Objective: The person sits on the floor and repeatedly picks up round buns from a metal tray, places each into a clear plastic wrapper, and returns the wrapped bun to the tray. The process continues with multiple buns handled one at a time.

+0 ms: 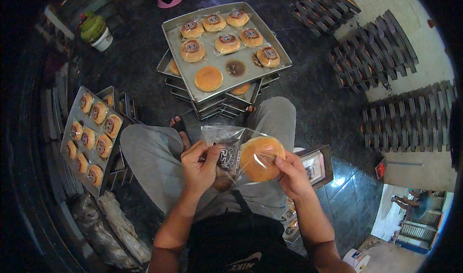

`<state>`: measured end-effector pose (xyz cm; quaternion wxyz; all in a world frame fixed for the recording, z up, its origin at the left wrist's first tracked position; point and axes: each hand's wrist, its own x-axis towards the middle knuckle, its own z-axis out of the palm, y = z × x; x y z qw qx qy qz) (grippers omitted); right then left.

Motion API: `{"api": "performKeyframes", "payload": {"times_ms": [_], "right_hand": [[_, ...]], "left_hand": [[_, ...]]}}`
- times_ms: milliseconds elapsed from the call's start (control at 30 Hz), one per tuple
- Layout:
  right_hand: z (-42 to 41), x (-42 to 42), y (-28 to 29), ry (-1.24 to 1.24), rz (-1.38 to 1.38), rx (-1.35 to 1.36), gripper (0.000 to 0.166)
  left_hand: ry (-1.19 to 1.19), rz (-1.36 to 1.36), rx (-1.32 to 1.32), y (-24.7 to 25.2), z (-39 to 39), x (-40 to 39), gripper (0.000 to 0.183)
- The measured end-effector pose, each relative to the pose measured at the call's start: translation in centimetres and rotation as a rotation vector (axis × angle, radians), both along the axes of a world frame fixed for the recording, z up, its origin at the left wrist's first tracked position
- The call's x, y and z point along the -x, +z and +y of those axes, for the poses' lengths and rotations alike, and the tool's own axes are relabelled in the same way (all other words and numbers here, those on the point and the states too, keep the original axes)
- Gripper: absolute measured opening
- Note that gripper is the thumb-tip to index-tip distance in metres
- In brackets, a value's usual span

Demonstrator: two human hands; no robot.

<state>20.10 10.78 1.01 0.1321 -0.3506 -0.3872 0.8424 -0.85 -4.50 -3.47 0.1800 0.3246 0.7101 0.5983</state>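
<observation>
Between my hands, above my lap, is a clear plastic bag (231,139) with a round dark printed mark. A golden round bun (261,161) sits at its right end, with film over part of it. My left hand (202,162) pinches the bag's left part between thumb and fingers. At the bun's right edge, my right hand (293,170) grips the bun, thumb on top. Ahead stands a metal baking tray (220,83) on a stack of trays. It carries several bagged buns (227,43), one unbagged bun (208,78) and a brown round stain.
To my left, another tray of bagged buns (88,138) tops a stack. Stacks of trays (408,119) line the right wall. A box (327,164) lies by my right knee, clear plastic (105,233) at lower left. A green gas cylinder (92,29) stands far left; a person (416,202) is far right.
</observation>
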Motion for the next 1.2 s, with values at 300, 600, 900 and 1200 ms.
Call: {"api": "performKeyframes", "payload": {"times_ms": [300, 600, 900, 1200], "right_hand": [[-4.1, 4.1, 5.4, 0.305, 0.045, -1.767, 0.065], [-5.8, 8.7, 2.0, 0.015, 0.085, -1.657, 0.057], [-6.2, 10.9, -0.2, 0.065, -0.039, -1.567, 0.060], [-6.2, 8.9, -3.2, 0.179, 0.039, -1.523, 0.026]], "left_hand": [[-0.451, -1.191, -0.765, 6.5, 1.7, -3.0, 0.126], [-0.475, -0.786, -0.714, 5.4, 3.1, -1.3, 0.125], [-0.341, -0.681, -0.496, 2.4, 2.4, -0.6, 0.094], [0.124, -1.470, -0.770, -1.3, 3.7, 0.7, 0.063]]}}
